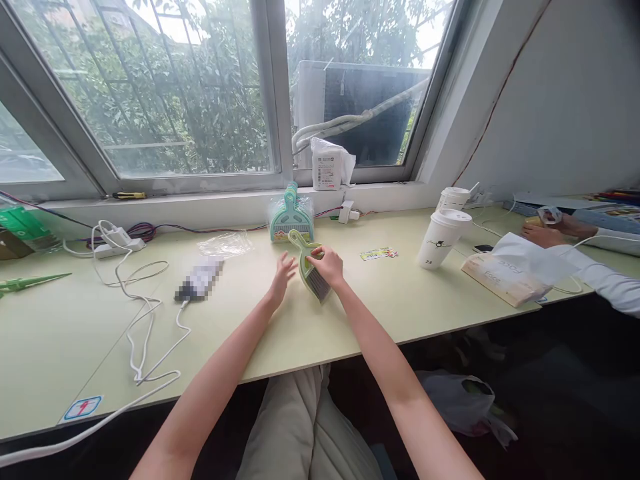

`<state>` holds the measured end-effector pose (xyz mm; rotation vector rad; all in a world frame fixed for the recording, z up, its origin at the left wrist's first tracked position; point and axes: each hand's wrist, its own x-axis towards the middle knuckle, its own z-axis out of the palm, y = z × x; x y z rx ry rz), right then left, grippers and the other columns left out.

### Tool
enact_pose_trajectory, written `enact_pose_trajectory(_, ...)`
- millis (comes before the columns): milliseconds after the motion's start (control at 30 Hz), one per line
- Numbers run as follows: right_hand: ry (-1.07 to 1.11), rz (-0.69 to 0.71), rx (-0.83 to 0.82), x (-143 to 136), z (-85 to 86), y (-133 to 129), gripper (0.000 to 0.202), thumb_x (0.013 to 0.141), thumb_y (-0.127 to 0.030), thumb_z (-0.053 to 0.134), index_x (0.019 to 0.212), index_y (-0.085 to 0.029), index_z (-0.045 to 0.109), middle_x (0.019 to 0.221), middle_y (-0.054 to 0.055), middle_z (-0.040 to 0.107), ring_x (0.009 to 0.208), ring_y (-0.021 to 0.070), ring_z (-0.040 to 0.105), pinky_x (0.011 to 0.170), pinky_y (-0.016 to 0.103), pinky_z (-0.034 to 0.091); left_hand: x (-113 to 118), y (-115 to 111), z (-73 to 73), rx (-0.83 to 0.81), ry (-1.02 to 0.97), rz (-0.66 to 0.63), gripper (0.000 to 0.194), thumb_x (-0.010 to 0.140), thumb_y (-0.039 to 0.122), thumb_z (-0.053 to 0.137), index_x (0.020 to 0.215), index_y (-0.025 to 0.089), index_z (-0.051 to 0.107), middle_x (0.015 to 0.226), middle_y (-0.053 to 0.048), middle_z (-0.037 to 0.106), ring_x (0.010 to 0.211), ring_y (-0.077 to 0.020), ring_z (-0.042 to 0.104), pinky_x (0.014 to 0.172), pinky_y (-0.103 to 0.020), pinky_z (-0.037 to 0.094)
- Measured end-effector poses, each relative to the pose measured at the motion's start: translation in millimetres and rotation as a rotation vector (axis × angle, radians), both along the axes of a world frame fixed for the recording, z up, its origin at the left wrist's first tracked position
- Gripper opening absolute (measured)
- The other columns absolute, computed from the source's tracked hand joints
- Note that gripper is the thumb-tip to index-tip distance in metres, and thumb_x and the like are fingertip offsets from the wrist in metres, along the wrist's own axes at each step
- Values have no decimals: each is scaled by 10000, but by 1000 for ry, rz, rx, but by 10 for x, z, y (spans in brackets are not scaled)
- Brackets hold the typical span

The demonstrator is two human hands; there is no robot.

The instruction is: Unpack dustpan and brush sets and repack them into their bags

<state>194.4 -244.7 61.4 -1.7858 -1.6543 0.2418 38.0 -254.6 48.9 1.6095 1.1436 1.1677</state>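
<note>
A small light-green dustpan and brush set (314, 281) stands tilted over the desk, its looped handle up and its grey bristles pointing down. My right hand (328, 265) is closed round its right side, near the base of the handle. Just to the left, my left hand (284, 275) has its fingers spread and holds nothing; whether a fingertip touches the set I cannot tell. Right behind, by the window sill, stands a stack of teal dustpan and brush sets (291, 217) with clear plastic around it. A colourful printed card (379, 253) lies flat to the right.
On the left are a charging phone (199, 280), white cables, a power strip (119, 247) and crumpled clear film (226, 244). To the right stand a white paper cup (443, 240) and a tissue pack (505, 277). Another person's hands (555, 229) are at the far right.
</note>
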Motion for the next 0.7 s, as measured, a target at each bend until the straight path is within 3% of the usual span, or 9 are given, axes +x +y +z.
enact_pose_trajectory(100, -14, 136, -31, 60, 17, 33, 304, 891, -485, 526, 1061, -275, 665, 1108, 15, 691, 980, 155, 624, 883, 265, 437, 68, -33, -49, -259, -212, -277, 449, 863, 362, 536, 1289, 246, 456, 1136, -84, 648, 1016, -210, 646, 856, -358, 528)
enact_pose_trajectory(167, -82, 98, -75, 207, 21, 33, 329, 923, -489, 465, 1108, -301, 664, 1118, 19, 683, 1011, 173, 606, 913, 303, 431, 61, -18, -81, -334, -308, -291, 484, 765, 296, 651, 1221, 237, 502, 1045, -55, 671, 917, -188, 665, 790, -313, 545)
enact_pose_trajectory(233, -187, -162, -103, 417, 12, 5, 359, 944, -462, 431, 1175, -289, 644, 1193, 66, 645, 1114, 217, 558, 965, 375, 406, 7, 34, -91, -398, -418, -189, 443, 719, 235, 658, 1145, 223, 535, 964, -32, 678, 825, -167, 666, 708, -280, 551)
enact_pose_trajectory(333, -217, -268, -140, 703, -40, -60, 405, 921, -454, 504, 1228, -208, 599, 1304, 129, 560, 1223, 270, 482, 1041, 486, 344, -130, 149, -61, -431, -606, -4, 289, 726, 209, 607, 1013, 194, 571, 879, -18, 672, 732, -141, 644, 611, -243, 533)
enact_pose_trajectory(433, -209, -263, -171, 778, -113, -68, 392, 930, -470, 483, 1149, -181, 630, 1227, 108, 593, 1158, 256, 522, 1077, 529, 285, -289, 270, -4, -377, -737, 86, 173, 749, 222, 583, 917, 181, 582, 824, -18, 666, 716, -143, 636, 590, -242, 530)
enact_pose_trajectory(567, -199, -191, -198, 585, -210, 52, 432, 979, -408, 336, 903, -221, 718, 1015, 83, 678, 997, 219, 578, 1106, 545, 156, -489, 415, 27, -343, -852, 210, 103, 754, 223, 560, 852, 191, 569, 746, -7, 643, 710, -156, 643, 613, -262, 551)
enact_pose_trajectory(700, -231, -121, -159, 426, -321, 131, 301, 931, -349, 478, 1158, -259, 653, 1261, 89, 601, 1197, 245, 484, 1118, 540, 139, -615, 506, -12, -388, -911, 281, 94, 771, 250, 538, 837, 190, 569, 734, -12, 638, 687, -153, 634, 630, -272, 560)
